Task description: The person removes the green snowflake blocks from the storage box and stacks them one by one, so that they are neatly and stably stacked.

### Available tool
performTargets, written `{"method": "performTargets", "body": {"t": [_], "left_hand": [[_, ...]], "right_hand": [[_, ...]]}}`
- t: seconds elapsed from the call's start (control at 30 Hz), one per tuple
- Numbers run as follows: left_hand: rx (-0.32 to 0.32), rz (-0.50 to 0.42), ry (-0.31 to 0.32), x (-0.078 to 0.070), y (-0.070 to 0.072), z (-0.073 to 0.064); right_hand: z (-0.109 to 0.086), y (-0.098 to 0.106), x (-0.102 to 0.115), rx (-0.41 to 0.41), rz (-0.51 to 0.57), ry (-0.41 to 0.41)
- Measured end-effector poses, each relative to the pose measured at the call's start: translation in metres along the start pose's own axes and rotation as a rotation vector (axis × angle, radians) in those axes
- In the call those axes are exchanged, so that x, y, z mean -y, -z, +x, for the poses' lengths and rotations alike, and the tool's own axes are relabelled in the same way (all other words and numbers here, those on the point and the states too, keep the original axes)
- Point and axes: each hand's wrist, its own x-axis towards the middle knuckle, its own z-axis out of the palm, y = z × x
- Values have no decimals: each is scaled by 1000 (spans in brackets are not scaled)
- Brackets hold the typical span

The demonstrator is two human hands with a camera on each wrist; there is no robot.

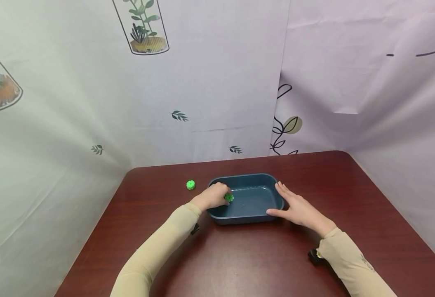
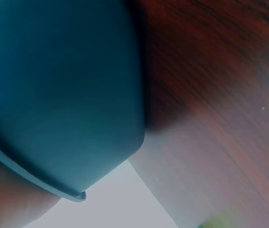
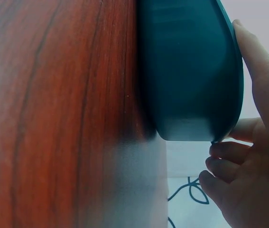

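Observation:
A dark blue, rounded rectangular basin point(image 1: 256, 200) sits on the table. Reaching over its left end, my left hand point(image 1: 213, 195) pinches a small green flower-shaped piece point(image 1: 229, 197) inside the basin, above its floor. In the left wrist view the basin's outer wall point(image 2: 72, 95) hides that piece, and only part of the hand point(image 2: 15, 194) shows beyond the rim. My right hand point(image 1: 300, 209) rests at the basin's right end, thumb and fingers spread along the rim. The right wrist view shows the thumb against the rim and the other fingers by the end wall.
A second green flower-shaped piece point(image 1: 190, 185) lies on the dark red wooden table point(image 1: 232, 264), left of the basin. Printed white cloth point(image 1: 217, 82) hangs behind the table and along its sides.

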Motion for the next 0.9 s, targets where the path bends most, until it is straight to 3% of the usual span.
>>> {"method": "performTargets", "body": {"t": [0.67, 0.9], "left_hand": [[82, -139, 16, 4, 7, 9], [77, -146, 20, 5, 8, 10]], "right_hand": [[2, 0, -1, -5, 14, 4], [4, 0, 0, -5, 17, 7]]}}
